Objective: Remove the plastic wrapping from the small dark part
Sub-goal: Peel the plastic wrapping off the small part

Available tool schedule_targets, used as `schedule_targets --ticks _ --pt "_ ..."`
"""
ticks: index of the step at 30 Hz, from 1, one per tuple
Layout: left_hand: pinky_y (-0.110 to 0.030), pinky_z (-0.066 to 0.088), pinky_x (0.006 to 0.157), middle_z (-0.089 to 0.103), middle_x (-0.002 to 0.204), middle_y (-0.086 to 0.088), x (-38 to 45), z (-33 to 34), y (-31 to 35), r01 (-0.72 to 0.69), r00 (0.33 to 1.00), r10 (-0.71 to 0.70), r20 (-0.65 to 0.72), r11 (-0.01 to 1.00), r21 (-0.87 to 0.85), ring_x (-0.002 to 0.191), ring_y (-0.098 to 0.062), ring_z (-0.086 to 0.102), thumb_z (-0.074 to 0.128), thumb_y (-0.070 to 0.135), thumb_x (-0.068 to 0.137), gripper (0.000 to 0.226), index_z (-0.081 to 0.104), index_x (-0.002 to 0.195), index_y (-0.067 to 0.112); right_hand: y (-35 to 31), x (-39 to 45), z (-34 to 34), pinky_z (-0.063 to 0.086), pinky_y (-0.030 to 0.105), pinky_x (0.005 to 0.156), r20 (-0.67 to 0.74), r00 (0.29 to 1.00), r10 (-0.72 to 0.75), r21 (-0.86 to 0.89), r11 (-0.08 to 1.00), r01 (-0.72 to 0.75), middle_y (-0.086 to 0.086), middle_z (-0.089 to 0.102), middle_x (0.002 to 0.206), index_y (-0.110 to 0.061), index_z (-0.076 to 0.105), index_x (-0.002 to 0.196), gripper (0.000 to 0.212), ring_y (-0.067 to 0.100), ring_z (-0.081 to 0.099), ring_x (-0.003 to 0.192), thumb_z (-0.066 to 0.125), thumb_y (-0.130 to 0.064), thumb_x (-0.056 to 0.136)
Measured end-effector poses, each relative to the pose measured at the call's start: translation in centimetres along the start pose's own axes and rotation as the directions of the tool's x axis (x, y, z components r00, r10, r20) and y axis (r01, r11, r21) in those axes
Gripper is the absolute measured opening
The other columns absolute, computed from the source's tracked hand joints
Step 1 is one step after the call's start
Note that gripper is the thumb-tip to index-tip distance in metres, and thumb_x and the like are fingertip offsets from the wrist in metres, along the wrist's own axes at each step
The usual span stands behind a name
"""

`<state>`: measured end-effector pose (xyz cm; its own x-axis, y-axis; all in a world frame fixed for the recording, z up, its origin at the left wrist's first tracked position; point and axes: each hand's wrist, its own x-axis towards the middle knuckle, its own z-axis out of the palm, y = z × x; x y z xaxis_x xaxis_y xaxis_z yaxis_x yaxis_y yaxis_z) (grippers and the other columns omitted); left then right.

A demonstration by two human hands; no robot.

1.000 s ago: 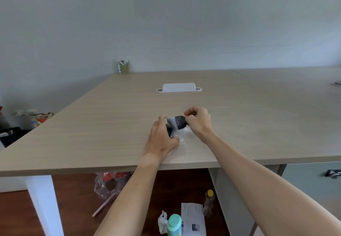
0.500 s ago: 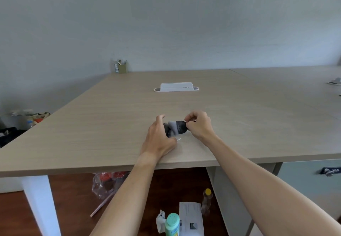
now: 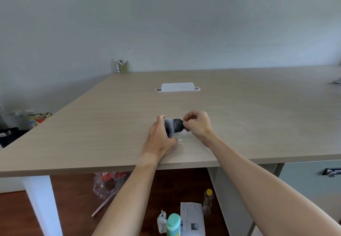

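Observation:
A small dark part (image 3: 177, 125) with a clear plastic wrapping (image 3: 169, 125) around it is held just above the near edge of the wooden table (image 3: 110, 125). My left hand (image 3: 160, 139) grips its left side, fingers curled around the wrapped end. My right hand (image 3: 197, 125) pinches the part's right end between thumb and fingertips. A bit of clear plastic (image 3: 181, 137) trails onto the table under the part. Much of the part is hidden by my fingers.
A white slotted holder (image 3: 177, 87) lies further back on the table, a small box with pens (image 3: 123, 68) at the far corner. Under the table lie a plastic bag (image 3: 107, 184), bottles (image 3: 207, 201) and a leaflet (image 3: 191, 219).
Both hands have stayed together on the part; the wrapping has bunched towards the left hand and less loose plastic lies spread on the table than a second ago.

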<state>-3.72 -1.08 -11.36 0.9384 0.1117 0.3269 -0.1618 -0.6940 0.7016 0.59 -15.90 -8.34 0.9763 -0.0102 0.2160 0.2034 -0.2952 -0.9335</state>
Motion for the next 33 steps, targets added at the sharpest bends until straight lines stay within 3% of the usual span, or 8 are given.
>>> schedule_targets --ticks 4,8,11,14,19,24,28,33 --pt "-0.032 0.041 0.093 0.050 0.111 0.011 0.0 0.0 0.0 -0.011 1.000 0.011 -0.011 1.000 0.017 0.119 -0.018 0.046 0.062 0.024 0.073 0.077 0.030 0.142 0.017 -0.1 0.1 0.6 0.050 0.028 0.072 -0.101 0.993 -0.057 -0.136 0.990 0.043 0.001 0.065 0.078 -0.011 0.068 0.078 0.020 0.021 0.062 0.081 0.056 0.005 0.077" --pt "-0.034 0.033 0.102 0.047 0.127 -0.002 0.0 0.3 0.0 0.000 0.993 0.021 -0.120 0.985 0.173 0.125 -0.025 0.039 0.063 0.033 0.075 0.077 0.031 0.144 0.017 -1.5 0.7 0.0 0.041 0.020 0.069 -0.244 0.969 -0.039 -0.089 0.996 0.018 0.005 0.066 0.091 -0.005 0.069 0.097 0.028 0.021 0.058 0.090 0.049 0.001 0.078" --pt "-0.036 0.037 0.101 0.045 0.127 -0.006 0.2 0.5 -0.1 0.038 0.993 -0.021 -0.119 0.989 0.141 0.122 -0.027 0.043 0.063 0.029 0.076 0.078 0.028 0.144 0.017 -2.0 1.2 0.1 0.044 0.022 0.064 -0.099 0.995 0.010 -0.047 0.999 -0.015 0.009 0.069 0.093 -0.012 0.067 0.093 0.021 0.023 0.063 0.085 0.055 -0.005 0.078" --pt "-0.037 0.043 0.097 0.043 0.125 -0.006 -0.1 0.3 0.0 0.015 0.996 -0.006 -0.094 0.996 0.092 0.119 -0.026 0.045 0.062 0.018 0.073 0.080 0.026 0.144 0.017 -1.4 1.4 0.6 0.045 0.022 0.063 0.036 0.999 0.008 -0.180 0.984 -0.001 0.010 0.070 0.096 -0.013 0.066 0.093 0.016 0.022 0.062 0.086 0.057 -0.007 0.081" --pt "-0.032 0.033 0.098 0.053 0.119 -0.003 -0.2 0.1 0.3 -0.014 0.990 0.040 -0.138 0.983 0.181 0.114 -0.025 0.048 0.060 0.017 0.069 0.080 0.029 0.143 0.016 -1.9 1.4 0.5 0.039 0.024 0.073 -0.180 0.982 -0.052 -0.168 0.986 0.021 0.010 0.063 0.099 -0.003 0.066 0.104 0.030 0.023 0.054 0.099 0.046 0.000 0.082" --pt "-0.032 0.030 0.093 0.056 0.111 0.002 0.0 0.1 0.2 0.001 0.991 0.024 -0.129 0.980 0.197 0.111 -0.025 0.048 0.061 0.016 0.067 0.081 0.028 0.142 0.019 -2.2 1.5 0.8 0.041 0.018 0.059 -0.014 1.000 0.009 -0.164 0.986 -0.011 0.005 0.063 0.090 -0.008 0.069 0.100 0.024 0.020 0.057 0.088 0.053 -0.004 0.082" --pt "-0.032 0.031 0.093 0.059 0.112 0.002 0.0 0.1 0.3 -0.007 0.991 0.039 -0.127 0.970 0.245 0.108 -0.024 0.049 0.059 0.015 0.065 0.082 0.028 0.141 0.020 -2.4 1.5 0.6 0.038 0.025 0.073 -0.079 0.996 -0.034 -0.269 0.963 0.011 0.013 0.060 0.108 -0.002 0.064 0.104 0.030 0.022 0.046 0.099 0.044 0.001 0.082" --pt "-0.033 0.030 0.095 0.056 0.110 0.002 0.0 -0.1 0.5 -0.005 0.993 0.029 -0.113 0.978 0.207 0.111 -0.025 0.049 0.061 0.013 0.068 0.083 0.026 0.143 0.018 -3.0 1.4 0.9 0.050 0.030 0.081 -0.087 0.996 0.011 -0.115 0.993 -0.021 0.006 0.065 0.093 -0.008 0.068 0.097 0.025 0.028 0.062 0.103 0.052 -0.003 0.080"
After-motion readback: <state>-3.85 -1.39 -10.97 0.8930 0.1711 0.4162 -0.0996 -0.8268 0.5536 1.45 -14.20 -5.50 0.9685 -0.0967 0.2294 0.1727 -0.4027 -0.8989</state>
